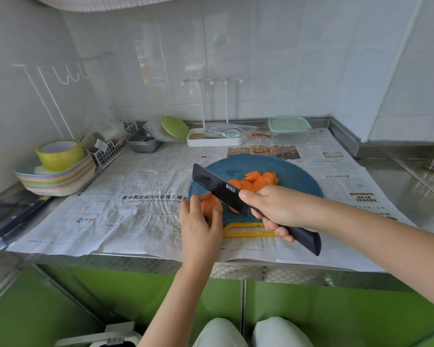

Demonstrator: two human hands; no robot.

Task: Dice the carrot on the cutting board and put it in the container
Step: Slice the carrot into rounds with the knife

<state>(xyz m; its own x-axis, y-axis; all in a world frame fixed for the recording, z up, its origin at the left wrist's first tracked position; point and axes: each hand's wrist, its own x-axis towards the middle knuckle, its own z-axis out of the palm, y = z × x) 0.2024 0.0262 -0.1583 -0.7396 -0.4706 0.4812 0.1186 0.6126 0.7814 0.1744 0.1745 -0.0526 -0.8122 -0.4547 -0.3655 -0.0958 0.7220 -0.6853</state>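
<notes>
Carrot point(211, 205) — a short stack of cut rounds at about 8 o'clock on the cutting board point(298, 181), close to its near-left rim. The left hand point(201, 226) takes it from the left, thumb and fingers curled round the stack and pinching it in place. The hand covers part of the stack, so the number of rounds cannot be told.

The knife point(218, 189) lies just to the right, its black blade slanting across the board's left half with the edge next to the held stack. Whether the edge touches carrot or board cannot be told. The right hand point(278, 209) is wrapped firmly round the handle, thumb pressed on the flank of the blade near the heel.

Loose slices point(261, 180) lie in an overlapping heap at the board's centre, still rounds and not yet dice. The container point(290, 130) stands at 1 o'clock from the board, at the back of the counter and well apart, with its lid on.

Assessment: the rounds are light, stiff and not fragile, but their moist cut faces will likely slide on one another under the blade. They are best held by the rims, with fingertips tucked back from the edge. Dice will scatter — the blade's flat or a cupped hand should gather them.
</notes>
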